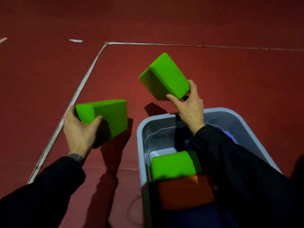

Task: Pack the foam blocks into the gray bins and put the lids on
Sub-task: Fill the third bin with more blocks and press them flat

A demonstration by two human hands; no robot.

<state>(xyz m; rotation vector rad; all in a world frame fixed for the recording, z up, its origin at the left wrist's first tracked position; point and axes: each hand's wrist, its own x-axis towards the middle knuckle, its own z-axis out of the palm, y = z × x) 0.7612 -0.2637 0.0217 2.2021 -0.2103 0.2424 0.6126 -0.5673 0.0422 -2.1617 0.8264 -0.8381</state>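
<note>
The left hand (79, 129) wraps its thumb and fingers round the near end of a green block (107, 117) at centre left, above open red floor (230, 76). The right hand (189, 106) pinches the lower corner of a second green block (164, 76), tilted up beyond the far rim of the gray bin (141, 145). Inside the bin lie a third green block (174, 165) and an orange one (184, 193), perhaps touching. A white line (77, 94) crosses the floor on the left.

One head-worn camera is looking steeply down and forward, sitting close above the gray bin (243, 119), which is filling the lower right; red floor (164, 22) is stretching beyond it.
</note>
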